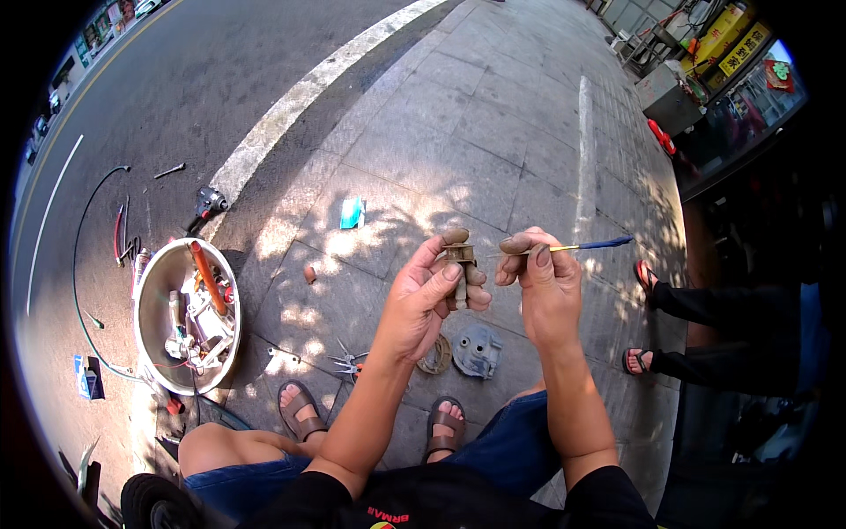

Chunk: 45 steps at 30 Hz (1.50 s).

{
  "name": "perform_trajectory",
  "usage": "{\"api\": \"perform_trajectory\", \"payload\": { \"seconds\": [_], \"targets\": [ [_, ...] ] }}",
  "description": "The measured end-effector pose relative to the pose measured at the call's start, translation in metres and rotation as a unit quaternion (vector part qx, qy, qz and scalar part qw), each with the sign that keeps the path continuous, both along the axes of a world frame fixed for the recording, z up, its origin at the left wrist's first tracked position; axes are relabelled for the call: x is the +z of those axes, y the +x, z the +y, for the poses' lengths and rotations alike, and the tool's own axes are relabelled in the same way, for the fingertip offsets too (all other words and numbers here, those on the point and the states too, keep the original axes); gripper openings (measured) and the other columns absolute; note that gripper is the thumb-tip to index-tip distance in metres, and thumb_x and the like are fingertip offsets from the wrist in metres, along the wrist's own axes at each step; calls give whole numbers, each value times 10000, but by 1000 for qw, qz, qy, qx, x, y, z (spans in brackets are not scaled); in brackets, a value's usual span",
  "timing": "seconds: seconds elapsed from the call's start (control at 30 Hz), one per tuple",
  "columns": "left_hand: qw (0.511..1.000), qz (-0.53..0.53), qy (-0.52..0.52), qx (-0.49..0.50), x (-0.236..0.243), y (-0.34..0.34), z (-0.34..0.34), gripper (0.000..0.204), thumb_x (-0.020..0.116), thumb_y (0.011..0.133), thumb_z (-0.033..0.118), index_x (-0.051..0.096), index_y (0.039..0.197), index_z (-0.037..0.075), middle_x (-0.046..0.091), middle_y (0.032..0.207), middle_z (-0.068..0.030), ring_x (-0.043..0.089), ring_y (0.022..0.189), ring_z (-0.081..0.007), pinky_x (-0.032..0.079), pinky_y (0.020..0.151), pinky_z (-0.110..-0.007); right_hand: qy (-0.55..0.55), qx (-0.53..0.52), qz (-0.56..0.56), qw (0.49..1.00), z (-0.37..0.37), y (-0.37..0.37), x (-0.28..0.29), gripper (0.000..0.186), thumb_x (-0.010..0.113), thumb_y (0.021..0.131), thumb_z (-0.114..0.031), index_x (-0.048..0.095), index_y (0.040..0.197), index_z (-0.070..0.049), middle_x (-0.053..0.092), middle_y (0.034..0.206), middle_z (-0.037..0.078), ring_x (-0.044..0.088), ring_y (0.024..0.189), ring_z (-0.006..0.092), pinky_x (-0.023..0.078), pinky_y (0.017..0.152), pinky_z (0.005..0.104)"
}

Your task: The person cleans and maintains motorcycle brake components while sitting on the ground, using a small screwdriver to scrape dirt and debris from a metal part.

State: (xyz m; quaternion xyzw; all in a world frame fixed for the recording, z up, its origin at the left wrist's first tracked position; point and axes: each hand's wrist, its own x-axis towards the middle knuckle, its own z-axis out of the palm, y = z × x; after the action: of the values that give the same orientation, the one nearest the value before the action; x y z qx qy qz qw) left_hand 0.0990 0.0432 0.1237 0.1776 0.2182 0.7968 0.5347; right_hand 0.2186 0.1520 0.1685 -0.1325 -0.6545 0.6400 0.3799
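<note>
My left hand (429, 286) is raised in front of me, its fingers closed round a small brownish metal part (459, 253). Dark grime covers the fingertips. Beside it, my right hand (545, 278) pinches a thin screwdriver-like tool (604, 242) with a blue handle and a yellowish neck. Its slim shaft points left toward the metal part; I cannot tell whether the tip touches. Below the hands, on the paving, lie a round grey cast-metal plate (477, 351) and a ring-shaped part (435, 355), partly behind my left forearm. Pliers (349, 361) lie left of that forearm.
A metal basin (144, 326) full of tools and parts stands at left. Near it are a power driver (210, 202), a cable (77, 229) and a blue-white box (88, 377). A blue packet (352, 212) lies ahead. Another person's sandalled foot (646, 277) shows at right.
</note>
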Motion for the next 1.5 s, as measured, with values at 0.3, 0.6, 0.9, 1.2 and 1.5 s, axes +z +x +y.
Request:
{"api": "perform_trajectory", "payload": {
  "seconds": [0.3, 0.6, 0.9, 1.2, 1.5],
  "targets": [
    [984, 134, -46, 107, 9, 6, -12, 396, 632, 909, 88, 474, 1256, -19, 632, 1082, -134, 635, 953, -180, 532, 833, -298, 149, -40, -73, 985, -12, -8, 7, 141, 607, 911, -63, 585, 1025, 17, 640, 899, 78, 639, 830, 155, 510, 726, 286],
    [985, 118, -65, 111, -14, 4, -8, 396, 642, 903, 92, 486, 1251, -14, 647, 1082, -123, 626, 997, -174, 490, 902, -312, 346, -47, -136, 927, -12, -13, 17, 144, 671, 805, 3, 606, 933, 8, 655, 918, 137, 669, 797, 241, 532, 677, 319],
    [993, 37, -57, 93, -34, 10, 3, 396, 655, 895, 87, 472, 1240, 23, 631, 1104, -122, 602, 1033, -169, 481, 923, -317, 342, -86, -151, 923, -8, -18, -14, 139, 679, 802, -6, 622, 929, 2, 641, 914, 131, 656, 751, 284, 519, 629, 335],
    [996, -88, -12, -5, -63, 5, 11, 339, 546, 971, 192, 450, 1273, 72, 603, 1089, -75, 582, 1002, -166, 472, 748, -299, 313, -53, -137, 938, 6, -9, -26, 135, 686, 792, 4, 644, 920, 1, 652, 900, 123, 649, 760, 264, 516, 650, 324],
    [980, -190, 55, 10, -56, 6, 16, 391, 601, 892, 14, 468, 1256, 63, 498, 1347, -135, 538, 1198, -226, 461, 1041, -363, 369, -151, -176, 900, -14, -21, -21, 154, 714, 760, -16, 658, 903, -13, 619, 900, 107, 614, 798, 266, 492, 677, 346]
  ]
}}
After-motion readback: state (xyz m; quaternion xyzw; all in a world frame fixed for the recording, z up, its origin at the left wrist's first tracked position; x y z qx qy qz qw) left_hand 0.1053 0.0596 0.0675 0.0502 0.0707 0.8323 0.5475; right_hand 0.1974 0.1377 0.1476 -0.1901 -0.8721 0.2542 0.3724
